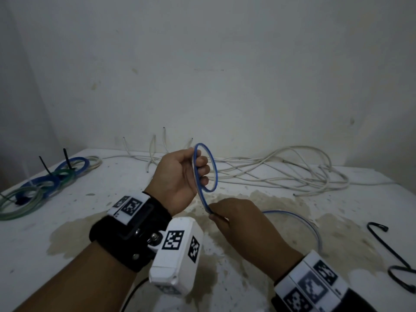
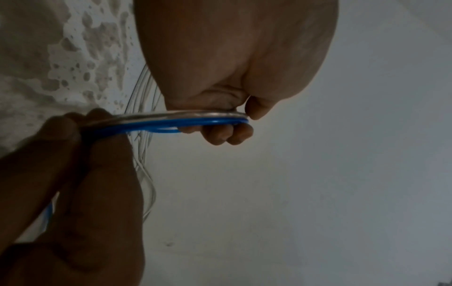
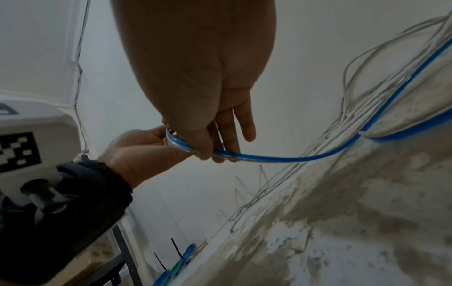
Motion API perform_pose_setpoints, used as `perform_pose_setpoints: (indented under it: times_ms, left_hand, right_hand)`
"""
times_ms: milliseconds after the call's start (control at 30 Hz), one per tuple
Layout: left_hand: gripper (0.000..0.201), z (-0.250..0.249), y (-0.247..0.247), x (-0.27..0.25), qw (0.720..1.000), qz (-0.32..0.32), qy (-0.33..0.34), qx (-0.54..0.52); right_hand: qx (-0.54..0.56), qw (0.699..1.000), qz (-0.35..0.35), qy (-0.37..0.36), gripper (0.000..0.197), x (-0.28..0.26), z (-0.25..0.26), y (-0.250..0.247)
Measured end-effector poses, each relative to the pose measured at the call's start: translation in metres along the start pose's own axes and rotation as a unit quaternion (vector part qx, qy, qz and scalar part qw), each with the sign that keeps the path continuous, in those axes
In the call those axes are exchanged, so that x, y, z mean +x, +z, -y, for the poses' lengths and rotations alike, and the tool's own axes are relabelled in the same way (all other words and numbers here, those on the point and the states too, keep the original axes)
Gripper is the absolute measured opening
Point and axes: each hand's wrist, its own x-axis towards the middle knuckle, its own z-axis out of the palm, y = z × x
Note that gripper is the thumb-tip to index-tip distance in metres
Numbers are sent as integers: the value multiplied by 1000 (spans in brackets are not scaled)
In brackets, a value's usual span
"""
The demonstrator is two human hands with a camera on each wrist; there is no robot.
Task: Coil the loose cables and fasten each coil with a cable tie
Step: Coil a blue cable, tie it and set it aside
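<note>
**Blue cable loop held up between both hands**

Left hand (image 1: 180, 176) raised above the surface (image 1: 112, 221), fingers (image 1: 201, 163) curled through a blue cable (image 1: 213, 167) loop. Right hand (image 1: 238, 219) lower, fingers pinching the same cable; its tail trails right on the surface. White cables (image 1: 281, 170) tangled behind. Tied coils (image 1: 45, 183) far left, black cable ties (image 1: 387, 251) right.

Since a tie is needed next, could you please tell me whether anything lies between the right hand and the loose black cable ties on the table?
Nothing visible does. The right hand pinches the blue cable, and only stained table separates it from the black cable ties.
</note>
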Motion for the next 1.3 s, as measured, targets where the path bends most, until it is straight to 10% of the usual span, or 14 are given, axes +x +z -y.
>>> perform_pose_setpoints:
  times_ms: [867, 1300]
  left_hand:
    - [29, -89, -25, -9, 989, -50, 115, 79]
    - [34, -68, -43, -10, 942, -50, 179, 279]
  right_hand:
    - [-127, 986, 89, 60, 28, 63, -59, -15]
    - [-54, 995, -24, 84, 46, 158, -25, -91]
